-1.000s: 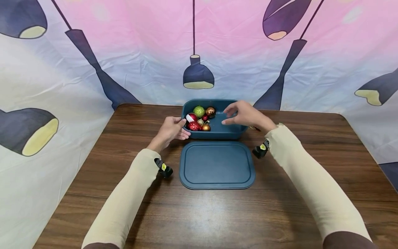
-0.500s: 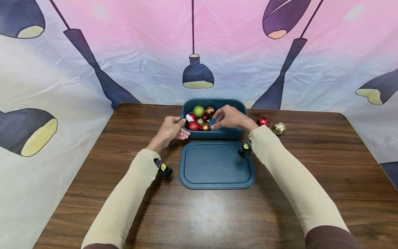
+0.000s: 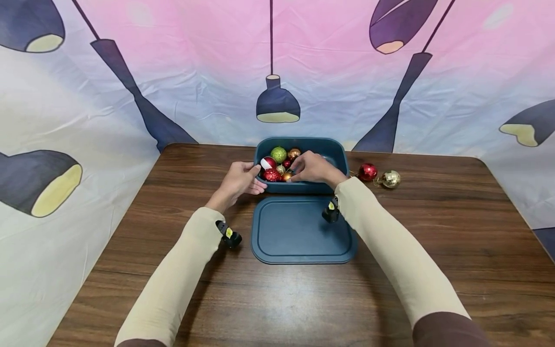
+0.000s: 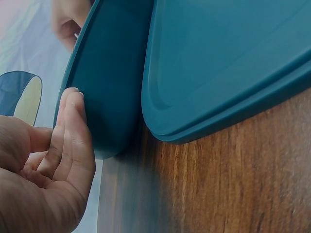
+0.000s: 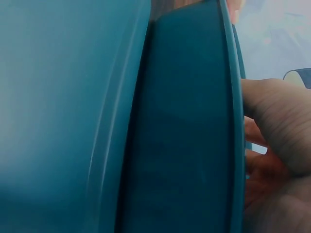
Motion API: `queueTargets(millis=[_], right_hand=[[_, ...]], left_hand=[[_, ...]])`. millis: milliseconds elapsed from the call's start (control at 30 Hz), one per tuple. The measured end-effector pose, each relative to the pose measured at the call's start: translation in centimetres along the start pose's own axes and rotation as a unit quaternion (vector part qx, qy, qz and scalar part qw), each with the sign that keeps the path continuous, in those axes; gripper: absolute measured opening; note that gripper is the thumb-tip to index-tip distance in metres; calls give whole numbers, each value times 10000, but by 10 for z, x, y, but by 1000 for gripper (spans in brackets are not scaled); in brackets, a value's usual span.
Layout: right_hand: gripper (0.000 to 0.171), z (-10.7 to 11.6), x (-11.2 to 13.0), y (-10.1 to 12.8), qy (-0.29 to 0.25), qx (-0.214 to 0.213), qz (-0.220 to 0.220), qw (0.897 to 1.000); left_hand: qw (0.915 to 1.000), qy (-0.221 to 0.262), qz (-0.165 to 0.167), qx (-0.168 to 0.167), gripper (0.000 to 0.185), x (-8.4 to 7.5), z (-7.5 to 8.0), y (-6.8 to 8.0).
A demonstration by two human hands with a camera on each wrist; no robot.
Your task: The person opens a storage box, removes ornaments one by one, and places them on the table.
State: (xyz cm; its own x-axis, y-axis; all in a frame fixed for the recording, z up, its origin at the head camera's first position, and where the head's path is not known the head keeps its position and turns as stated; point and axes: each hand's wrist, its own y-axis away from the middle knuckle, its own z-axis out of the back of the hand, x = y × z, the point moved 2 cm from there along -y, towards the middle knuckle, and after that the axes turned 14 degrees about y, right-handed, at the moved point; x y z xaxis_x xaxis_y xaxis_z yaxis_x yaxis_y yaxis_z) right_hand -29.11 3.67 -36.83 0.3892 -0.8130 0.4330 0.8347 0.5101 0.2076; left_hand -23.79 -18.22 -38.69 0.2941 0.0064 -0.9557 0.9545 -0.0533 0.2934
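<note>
A teal box point(image 3: 340, 153) stands at the table's far middle with several bauble ornaments in its left half, among them a green one point(image 3: 279, 154) and a red-and-white one point(image 3: 267, 163). My left hand point(image 3: 240, 179) holds the box's left front corner, thumb on the rim; in the left wrist view its fingers point(image 4: 73, 127) lie against the outer wall point(image 4: 112, 87). My right hand point(image 3: 311, 167) reaches over the front rim, fingers curled down among the baubles by a small gold one point(image 3: 286, 177). Whether it pinches one is hidden. The right wrist view shows the hand point(image 5: 277, 126) above the rim.
The box's flat teal lid point(image 3: 303, 230) lies just in front of the box, between my forearms. A red bauble point(image 3: 367, 171) and a gold bauble point(image 3: 390, 179) sit on the wooden table point(image 3: 433, 231) right of the box. A printed cloth backdrop surrounds the table.
My right hand has moved left and down from above the box's right half into the baubles on its left. The two baubles on the table have come into view. The left hand stayed put.
</note>
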Motion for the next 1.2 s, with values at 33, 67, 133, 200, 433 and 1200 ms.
queueTargets(millis=[33, 67, 133, 200, 433, 1200], right_hand=[[35, -1, 0, -1, -19, -24, -7, 10000], [35, -2, 0, -1, -39, -37, -24, 10000], [35, -3, 1, -2, -72, -59, -29, 10000], [35, -4, 2, -3, -92, -70, -4, 9999], [30, -7, 4, -5, -81, -148, 90, 9998], [40, 15, -10, 9, -335, -242, -141, 9990]], left_hand=[[10000, 6, -3, 2, 53, 0, 0, 0], [10000, 11, -6, 6, 53, -1, -1, 0], [10000, 22, -3, 9, 52, -1, -1, 0], [10000, 25, -4, 9, 53, -1, -1, 1], [10000, 44, -38, 30, 53, -2, -1, 1], [10000, 8, -38, 69, 54, -3, -1, 3]])
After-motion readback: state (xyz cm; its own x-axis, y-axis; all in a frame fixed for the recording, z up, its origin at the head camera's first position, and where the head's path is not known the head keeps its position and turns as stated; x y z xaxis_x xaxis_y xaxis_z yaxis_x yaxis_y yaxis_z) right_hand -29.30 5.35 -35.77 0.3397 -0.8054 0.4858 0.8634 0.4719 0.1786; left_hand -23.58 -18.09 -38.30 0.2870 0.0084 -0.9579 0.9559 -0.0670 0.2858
